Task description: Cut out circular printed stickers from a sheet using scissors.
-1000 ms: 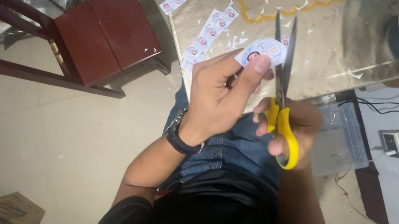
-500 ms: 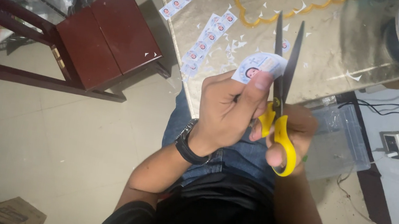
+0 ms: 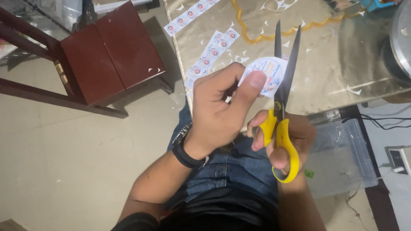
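The left hand (image 3: 219,115) pinches a small round-cornered sticker (image 3: 265,74) between thumb and fingertips, holding it up over the edge of the gold-covered table (image 3: 333,58) – its fingers are closed firmly on the paper. The right hand (image 3: 286,138) grips the yellow-handled scissors (image 3: 280,105) through the loops, blades slightly apart and pointing away from the body, with the sticker's right edge lying against them. Strips of matching stickers (image 3: 209,56) lie on the table just beyond, and a dark red wooden stool (image 3: 109,52) stands to the left

Head cam — looks down, close.
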